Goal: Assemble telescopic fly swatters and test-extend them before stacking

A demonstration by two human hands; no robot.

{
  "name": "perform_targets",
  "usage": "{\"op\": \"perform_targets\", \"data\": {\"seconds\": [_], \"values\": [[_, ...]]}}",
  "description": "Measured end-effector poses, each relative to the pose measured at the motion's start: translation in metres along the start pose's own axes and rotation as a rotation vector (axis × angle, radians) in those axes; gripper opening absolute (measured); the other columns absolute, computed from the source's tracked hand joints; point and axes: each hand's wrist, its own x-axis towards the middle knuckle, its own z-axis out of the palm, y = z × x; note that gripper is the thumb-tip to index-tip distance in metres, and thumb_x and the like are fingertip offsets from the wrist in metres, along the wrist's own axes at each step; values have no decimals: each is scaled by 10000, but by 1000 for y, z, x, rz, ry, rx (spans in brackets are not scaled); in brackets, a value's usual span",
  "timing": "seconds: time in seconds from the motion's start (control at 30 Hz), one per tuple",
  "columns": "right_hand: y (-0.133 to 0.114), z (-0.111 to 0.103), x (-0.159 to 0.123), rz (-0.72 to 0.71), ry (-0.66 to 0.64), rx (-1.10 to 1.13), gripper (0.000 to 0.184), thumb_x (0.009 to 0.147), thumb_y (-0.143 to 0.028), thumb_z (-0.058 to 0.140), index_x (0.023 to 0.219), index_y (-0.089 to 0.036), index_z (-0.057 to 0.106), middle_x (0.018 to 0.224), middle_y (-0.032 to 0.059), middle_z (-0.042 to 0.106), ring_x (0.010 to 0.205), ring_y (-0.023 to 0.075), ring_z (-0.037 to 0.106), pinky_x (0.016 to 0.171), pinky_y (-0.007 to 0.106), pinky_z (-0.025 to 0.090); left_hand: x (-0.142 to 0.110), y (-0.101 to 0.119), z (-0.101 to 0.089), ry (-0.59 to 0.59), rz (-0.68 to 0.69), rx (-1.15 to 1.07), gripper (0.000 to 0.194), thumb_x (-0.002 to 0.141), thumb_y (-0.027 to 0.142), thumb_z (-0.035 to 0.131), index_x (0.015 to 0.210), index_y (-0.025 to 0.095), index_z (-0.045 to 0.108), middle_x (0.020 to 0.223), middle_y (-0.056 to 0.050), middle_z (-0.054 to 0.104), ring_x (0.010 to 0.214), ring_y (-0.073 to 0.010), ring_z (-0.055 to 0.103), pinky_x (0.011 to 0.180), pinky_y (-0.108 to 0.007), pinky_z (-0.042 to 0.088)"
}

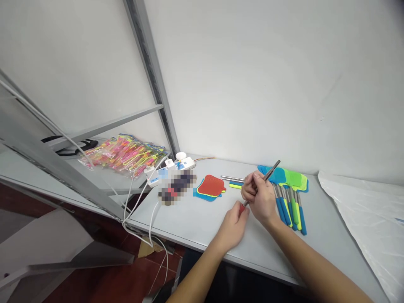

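My left hand (232,227) is closed around a red handle (242,208), most of it hidden in the fingers. A metal rod (272,169) runs up from that handle, and my right hand (260,197) is wrapped around it, its flattened end sticking out above. Left of my hands lie loose fly swatter heads, a red one (211,185) on top of a yellow and a blue one. Behind my right hand are more metal rods (232,178) and a yellow-green handle (235,185). Several fly swatters with blue and green heads (293,178) lie to the right.
White power strips (189,162) with plugs and cables stand at the table's back left, beside a pixelated object (178,187). Bagged colourful items (126,153) lie on a shelf behind a grey metal post (154,71). White sheeting (362,219) covers the table's right end.
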Motion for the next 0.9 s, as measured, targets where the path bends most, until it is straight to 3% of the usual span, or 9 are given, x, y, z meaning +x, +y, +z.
{"op": "perform_targets", "data": {"seconds": [0.57,0.77,0.9], "values": [[1,5,6,90,-119,-68,307,903,-423,546,712,-183,549,533,-93,231,442,54,150,401,191,128,2,-2,-1,10,14,-26,231,988,396,362,909,211,477,795,8,555,711,-156,486,663,-270,365],[0,4,9,84,-101,-64,328,893,-446,552,696,-184,534,534,-95,230,443,53,148,396,185,132,2,-3,-1,6,2,-15,261,981,432,362,883,214,467,749,17,541,662,-153,466,610,-259,340],[-1,8,5,95,-110,-62,327,908,-432,537,698,-182,529,533,-94,236,446,52,154,396,183,133,2,2,-1,6,7,-28,236,989,394,346,994,214,499,841,-4,594,746,-170,523,662,-269,378]]}}
